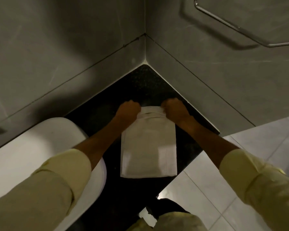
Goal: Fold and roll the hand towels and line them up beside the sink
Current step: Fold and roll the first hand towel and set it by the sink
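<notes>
Grey tiled walls (73, 47) meet in a corner behind a black worktop (137, 84). One white hand towel (148, 147) lies flat on the worktop, folded into a long strip. The white sink (40, 147) sits just beside the towel, on its left side. The far end of the towel, the end nearest the wall corner, is curled over into a small roll.

The left hand (128, 109) holds the left side of that rolled end. Its fingers are curled shut on the cloth. The right hand (175, 110) holds the right side of the rolled end, and its fingers are curled shut on the cloth too. Both hands touch the towel, with the roll between them. Both arms reach past the near end of the towel, in pale yellow sleeves (257, 180) pushed up the arms.

A shiny metal towel bar (240, 29) hangs on the wall, up and to the right of the towel. Pale floor tiles (215, 189) show to the right of the towel, below the worktop edge.
</notes>
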A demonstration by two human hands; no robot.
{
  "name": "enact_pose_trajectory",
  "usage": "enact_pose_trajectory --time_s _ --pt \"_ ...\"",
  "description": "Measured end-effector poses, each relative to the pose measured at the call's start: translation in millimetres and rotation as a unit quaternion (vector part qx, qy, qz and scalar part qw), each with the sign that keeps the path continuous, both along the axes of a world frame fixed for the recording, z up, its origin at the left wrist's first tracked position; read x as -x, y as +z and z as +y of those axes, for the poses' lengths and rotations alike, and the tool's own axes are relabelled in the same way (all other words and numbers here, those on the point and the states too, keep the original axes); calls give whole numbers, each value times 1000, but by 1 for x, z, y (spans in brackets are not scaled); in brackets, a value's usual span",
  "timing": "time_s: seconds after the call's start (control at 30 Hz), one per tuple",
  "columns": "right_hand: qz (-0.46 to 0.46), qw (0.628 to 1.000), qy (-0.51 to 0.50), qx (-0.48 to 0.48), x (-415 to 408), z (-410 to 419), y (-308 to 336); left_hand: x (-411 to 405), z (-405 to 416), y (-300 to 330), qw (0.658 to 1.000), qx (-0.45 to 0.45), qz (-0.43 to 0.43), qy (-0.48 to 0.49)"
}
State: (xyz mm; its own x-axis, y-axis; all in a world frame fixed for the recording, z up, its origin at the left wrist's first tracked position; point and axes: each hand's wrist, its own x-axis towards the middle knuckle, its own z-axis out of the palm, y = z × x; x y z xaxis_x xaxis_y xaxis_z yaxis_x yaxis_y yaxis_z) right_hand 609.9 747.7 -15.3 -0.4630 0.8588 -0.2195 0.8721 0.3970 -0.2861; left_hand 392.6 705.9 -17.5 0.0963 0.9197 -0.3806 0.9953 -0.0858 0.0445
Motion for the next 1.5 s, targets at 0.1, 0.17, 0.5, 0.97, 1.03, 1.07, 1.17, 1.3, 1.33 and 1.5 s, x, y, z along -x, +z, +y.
enact_pose_trajectory --time_s 0.1,0.17,0.5,0.97,1.03,1.07,1.17,1.3,1.33,1.5 --pt "-31 995 -3 93 7 18 6 5 24 3 994 1 -90 61" --pt "-66 987 28 144 7 25 6 9 31 7 991 61 -103 63" --pt "14 998 53 7 -3 -7 6 -2 -17 14 997 -21 -65 33" --pt "-23 999 -31 -19 -13 -71 2 -12 -55 8 995 -74 -49 48" --pt "-49 999 -21 8 -5 -48 12 -12 -39 10 998 -27 -43 40" --pt "-83 996 2 27 -2 -41 16 -14 -36 10 999 10 -35 22" --pt "-150 985 52 73 1 -39 18 -14 -44 4 993 81 -78 48" --pt "-70 995 -10 75 0 -69 8 -20 -80 3 994 -27 -99 35" --pt "-49 996 -32 63 -1 -81 5 -23 -91 3 994 -45 -86 42" --pt "-34 993 -1 -114 -16 -144 -24 -37 -148 -21 990 -134 -37 3"
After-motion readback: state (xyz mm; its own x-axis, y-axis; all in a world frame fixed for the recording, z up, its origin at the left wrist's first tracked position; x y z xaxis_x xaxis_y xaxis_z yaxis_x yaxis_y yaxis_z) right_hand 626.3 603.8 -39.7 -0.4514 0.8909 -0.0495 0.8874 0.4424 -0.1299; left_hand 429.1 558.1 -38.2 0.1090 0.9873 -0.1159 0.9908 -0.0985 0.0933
